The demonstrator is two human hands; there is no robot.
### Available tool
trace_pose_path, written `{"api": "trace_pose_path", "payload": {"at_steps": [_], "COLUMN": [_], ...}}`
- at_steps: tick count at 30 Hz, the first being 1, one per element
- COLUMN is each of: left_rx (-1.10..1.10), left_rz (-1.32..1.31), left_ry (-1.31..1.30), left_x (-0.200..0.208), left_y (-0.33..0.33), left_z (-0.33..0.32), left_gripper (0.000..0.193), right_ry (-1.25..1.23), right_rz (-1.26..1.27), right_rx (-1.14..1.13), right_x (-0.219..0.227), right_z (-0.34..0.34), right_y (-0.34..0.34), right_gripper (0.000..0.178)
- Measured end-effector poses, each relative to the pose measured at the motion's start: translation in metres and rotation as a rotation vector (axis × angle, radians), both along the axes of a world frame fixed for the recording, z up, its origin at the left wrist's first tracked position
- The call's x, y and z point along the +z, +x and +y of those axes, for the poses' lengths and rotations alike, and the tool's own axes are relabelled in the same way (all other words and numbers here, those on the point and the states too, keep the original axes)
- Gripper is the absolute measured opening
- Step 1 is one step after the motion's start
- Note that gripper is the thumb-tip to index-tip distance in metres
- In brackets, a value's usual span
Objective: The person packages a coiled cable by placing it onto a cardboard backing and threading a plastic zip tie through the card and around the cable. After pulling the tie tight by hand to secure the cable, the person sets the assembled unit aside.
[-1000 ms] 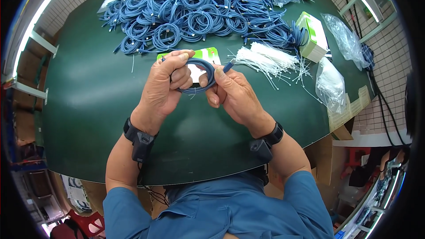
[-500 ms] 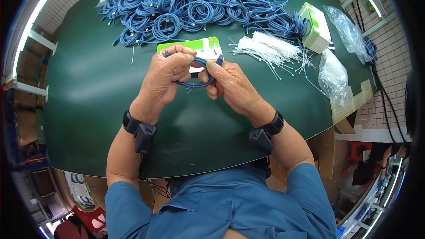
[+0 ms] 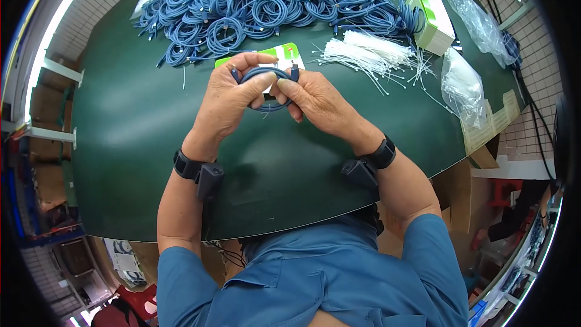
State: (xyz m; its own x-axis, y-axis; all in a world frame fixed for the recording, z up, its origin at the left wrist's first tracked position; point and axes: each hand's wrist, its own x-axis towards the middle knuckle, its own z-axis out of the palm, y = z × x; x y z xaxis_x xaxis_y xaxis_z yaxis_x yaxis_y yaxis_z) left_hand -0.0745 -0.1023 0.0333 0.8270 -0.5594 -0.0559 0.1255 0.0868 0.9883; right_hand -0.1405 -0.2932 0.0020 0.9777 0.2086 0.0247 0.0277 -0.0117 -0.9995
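Between left hand and right hand, over green counter: 1 coiled blue cable, both clamped on it. White ties beyond right hand, rightward; heaped blue coils farther.

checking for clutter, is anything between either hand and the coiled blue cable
Nothing visible: the left hand and right hand hold the coiled blue cable directly. The green-and-white card shows behind it, not between.

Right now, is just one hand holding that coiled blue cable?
No: the left hand and the right hand both have a grip on the coiled blue cable.
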Motion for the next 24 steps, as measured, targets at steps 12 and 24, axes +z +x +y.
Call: {"api": "trace_pose_path", "payload": {"at_steps": [12,24], "left_rx": [-0.122,0.165], "left_rz": [-0.116,-0.909], "left_ry": [0.487,0.738], "left_x": [-0.017,-0.03], "left_y": [-0.012,-0.025], "left_z": [0.031,0.023], "left_gripper": [0.03,0.024], "right_ry": [-0.537,-0.661], "right_rz": [-0.174,-0.065], "right_rx": [0.207,0.239], "right_x": [0.001,0.011], "right_z": [0.016,0.021], "right_y": [-0.012,-0.015], "right_gripper": [0.028,0.032]}}
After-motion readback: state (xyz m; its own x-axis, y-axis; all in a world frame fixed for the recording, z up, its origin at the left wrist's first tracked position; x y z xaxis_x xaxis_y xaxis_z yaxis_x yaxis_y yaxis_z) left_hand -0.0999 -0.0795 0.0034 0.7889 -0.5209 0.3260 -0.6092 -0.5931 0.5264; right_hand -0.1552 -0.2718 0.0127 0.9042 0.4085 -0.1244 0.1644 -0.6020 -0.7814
